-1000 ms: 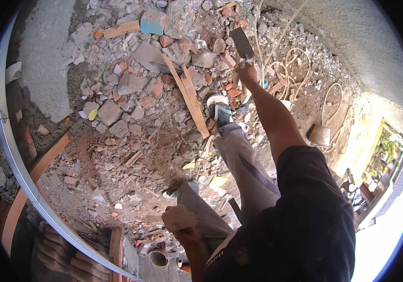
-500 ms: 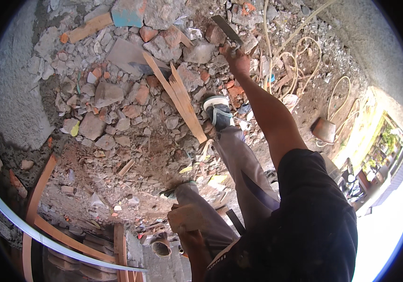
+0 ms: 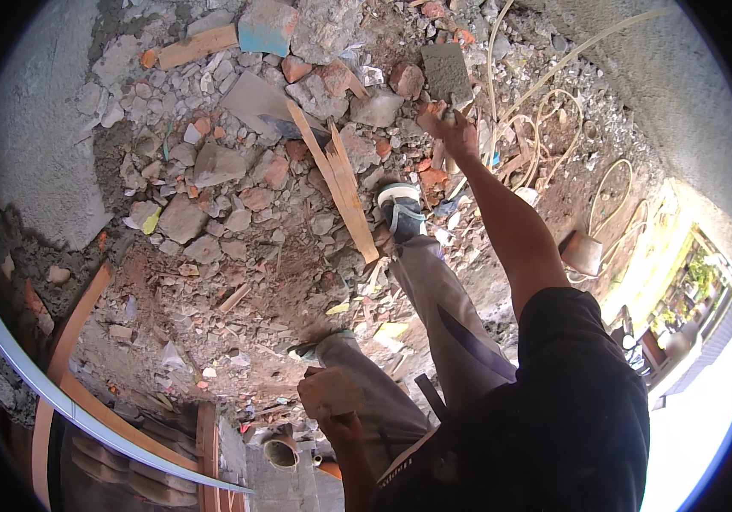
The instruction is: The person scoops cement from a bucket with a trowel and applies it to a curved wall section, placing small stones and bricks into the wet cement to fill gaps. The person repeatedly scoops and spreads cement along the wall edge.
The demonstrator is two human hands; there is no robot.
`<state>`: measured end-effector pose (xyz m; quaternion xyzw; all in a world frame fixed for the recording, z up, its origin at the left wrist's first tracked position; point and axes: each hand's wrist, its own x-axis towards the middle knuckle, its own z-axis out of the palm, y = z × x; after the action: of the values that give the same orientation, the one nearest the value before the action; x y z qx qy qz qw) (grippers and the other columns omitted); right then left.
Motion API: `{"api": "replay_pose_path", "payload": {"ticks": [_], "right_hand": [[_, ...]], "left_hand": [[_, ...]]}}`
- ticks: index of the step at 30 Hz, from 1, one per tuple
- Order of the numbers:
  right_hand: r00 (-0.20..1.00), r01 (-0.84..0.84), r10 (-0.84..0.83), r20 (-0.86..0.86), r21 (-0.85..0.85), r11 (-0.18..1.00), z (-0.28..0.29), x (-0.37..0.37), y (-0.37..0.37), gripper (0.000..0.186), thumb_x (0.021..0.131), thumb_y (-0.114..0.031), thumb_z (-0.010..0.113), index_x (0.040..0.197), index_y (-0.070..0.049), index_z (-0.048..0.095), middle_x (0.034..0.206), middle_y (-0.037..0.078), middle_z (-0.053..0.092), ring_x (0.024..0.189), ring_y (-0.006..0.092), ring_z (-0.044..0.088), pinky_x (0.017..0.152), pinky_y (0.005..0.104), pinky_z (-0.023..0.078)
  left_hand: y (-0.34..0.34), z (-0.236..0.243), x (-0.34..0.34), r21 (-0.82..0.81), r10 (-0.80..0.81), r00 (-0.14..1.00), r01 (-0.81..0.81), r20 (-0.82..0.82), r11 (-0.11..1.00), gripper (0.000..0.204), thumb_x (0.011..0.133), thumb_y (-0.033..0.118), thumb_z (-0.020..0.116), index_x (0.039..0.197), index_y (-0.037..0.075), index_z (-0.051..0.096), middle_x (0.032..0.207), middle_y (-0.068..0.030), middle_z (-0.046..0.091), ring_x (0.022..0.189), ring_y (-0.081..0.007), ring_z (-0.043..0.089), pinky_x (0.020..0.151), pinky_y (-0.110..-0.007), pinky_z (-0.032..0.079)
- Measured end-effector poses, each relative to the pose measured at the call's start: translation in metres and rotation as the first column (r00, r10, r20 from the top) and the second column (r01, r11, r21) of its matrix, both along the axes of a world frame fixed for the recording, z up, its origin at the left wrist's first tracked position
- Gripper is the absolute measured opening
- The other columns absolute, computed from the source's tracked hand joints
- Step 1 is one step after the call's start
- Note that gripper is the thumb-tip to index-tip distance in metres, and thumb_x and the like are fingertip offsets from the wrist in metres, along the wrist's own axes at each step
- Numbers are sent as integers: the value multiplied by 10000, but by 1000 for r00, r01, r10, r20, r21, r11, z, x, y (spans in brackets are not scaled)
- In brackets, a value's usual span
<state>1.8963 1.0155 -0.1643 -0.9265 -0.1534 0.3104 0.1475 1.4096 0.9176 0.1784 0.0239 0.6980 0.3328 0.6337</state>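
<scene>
My right hand point(image 3: 458, 136) is stretched out over the rubble, its fingers closed around a trowel point(image 3: 447, 72). The trowel's flat, rectangular grey blade points away from me, its broad face showing. Close to my body, my left hand point(image 3: 344, 424) grips a flat brown block point(image 3: 330, 392), brick-like in shape; its exact kind is unclear. Most of the left fingers are hidden under the block.
Broken masonry point(image 3: 221, 162) covers the ground, with a split wooden plank point(image 3: 332, 183) on it. A pale hose point(image 3: 545, 141) coils at right near a bucket point(image 3: 582, 253). Concrete walls point(image 3: 46, 145) flank the rubble. A metal strip point(image 3: 84, 437) and wooden frame point(image 3: 63, 358) stand lower left.
The trowel has turned from nearly edge-on to showing its broad face, and my right hand has shifted slightly right and nearer. The block in my left hand has tilted and moved a little left.
</scene>
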Motion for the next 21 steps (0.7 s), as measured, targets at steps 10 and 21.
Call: {"api": "replay_pose_path", "payload": {"ticks": [10,21], "right_hand": [[684,374,-98,-723,231,898,195,-44,15,319,882,-235,692,1102,-11,638,957,64,661,866,144,611,755,317,505],[295,-379,375,-878,253,890,376,-355,45,362,836,-123,724,1164,6,641,927,37,673,791,127,630,714,301,518]], "left_hand": [[-30,47,-30,-44,176,975,-172,134,984,772,810,416,754,1430,86,431,1282,-110,571,1126,-259,610,890,-419,554],[-70,140,-111,157,604,746,-657,282,738,800,765,357,797,1410,48,437,1286,-127,563,1152,-291,592,963,-447,521]]}}
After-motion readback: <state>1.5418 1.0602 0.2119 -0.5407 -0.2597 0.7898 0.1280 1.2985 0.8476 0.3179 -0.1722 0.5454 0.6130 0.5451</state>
